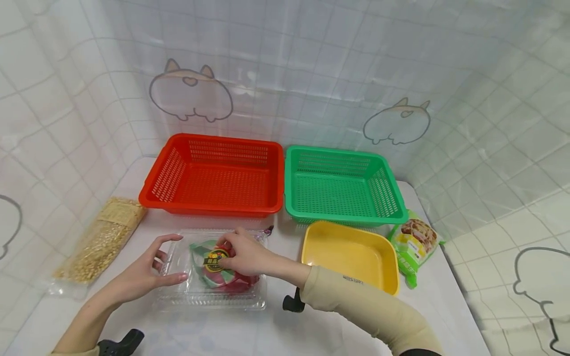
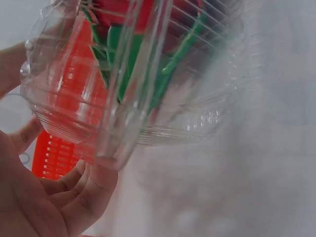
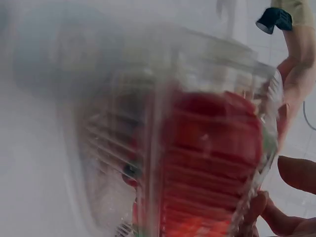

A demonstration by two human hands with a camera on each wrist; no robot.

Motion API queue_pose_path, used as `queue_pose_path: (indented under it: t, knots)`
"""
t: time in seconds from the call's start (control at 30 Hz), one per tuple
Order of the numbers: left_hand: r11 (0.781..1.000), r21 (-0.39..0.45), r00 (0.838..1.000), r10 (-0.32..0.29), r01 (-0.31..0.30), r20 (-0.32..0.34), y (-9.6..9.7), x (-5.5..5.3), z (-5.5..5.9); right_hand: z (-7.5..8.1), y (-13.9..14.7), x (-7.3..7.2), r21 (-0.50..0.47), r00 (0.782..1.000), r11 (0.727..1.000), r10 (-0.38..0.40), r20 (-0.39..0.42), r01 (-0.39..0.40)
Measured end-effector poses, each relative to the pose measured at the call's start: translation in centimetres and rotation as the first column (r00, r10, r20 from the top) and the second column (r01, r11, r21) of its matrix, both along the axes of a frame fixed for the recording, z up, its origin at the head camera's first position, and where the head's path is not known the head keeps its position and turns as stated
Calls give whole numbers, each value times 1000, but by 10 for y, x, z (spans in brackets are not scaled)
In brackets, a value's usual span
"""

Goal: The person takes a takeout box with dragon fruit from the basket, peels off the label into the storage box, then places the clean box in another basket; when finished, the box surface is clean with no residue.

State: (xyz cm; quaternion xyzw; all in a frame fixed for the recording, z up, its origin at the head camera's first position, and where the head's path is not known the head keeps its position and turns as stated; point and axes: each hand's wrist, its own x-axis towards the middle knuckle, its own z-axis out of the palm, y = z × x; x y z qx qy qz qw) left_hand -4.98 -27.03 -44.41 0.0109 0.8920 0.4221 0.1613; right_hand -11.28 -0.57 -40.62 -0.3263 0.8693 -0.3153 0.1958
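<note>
A clear plastic clamshell box point(image 1: 182, 296) lies on the table, with red and green contents showing through its ribbed walls. A round dark label with gold lettering point(image 1: 215, 259) shows at the middle of its lid. My left hand point(image 1: 144, 277) is at the left end, thumb and index finger spread wide over that edge. In the left wrist view its fingertips point(image 2: 106, 170) reach the rim. Over the lid, my right hand point(image 1: 249, 254) rests with its fingers beside the label and covers part of it. The right thumb point(image 3: 298, 173) stands apart from the fingers in the right wrist view.
Behind the box stand a red basket point(image 1: 211, 210) and a green basket point(image 1: 343, 217). A yellow tray point(image 1: 343, 252) sits to the right, beside a green food packet point(image 1: 416, 242). At the left lies a clear bag of pale yellow grains point(image 1: 100, 242).
</note>
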Motion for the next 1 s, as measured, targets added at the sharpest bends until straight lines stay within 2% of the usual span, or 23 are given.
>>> queue_pose_path:
  t: [0.23, 0.47, 0.67, 1.0]
  knots:
    - [1000, -14, 999, 12, -11, 30, -2, 2, 2, 1, -10, -1, 93, 998, 996, 18, -56, -13]
    - [1000, -17, 1000, 6, -6, -4, 0, 2, 2, 4, -11, 0, 130, 991, 991, 40, -125, -24]
    - [1000, -10, 1000, 4, -4, -9, 1, 2, 1, 2, -10, 3, 117, 984, 993, 51, -170, -31]
    - [1000, -8, 1000, 5, -6, -11, 2, 1, 0, -1, -9, 3, 68, 980, 997, 36, -197, -23]
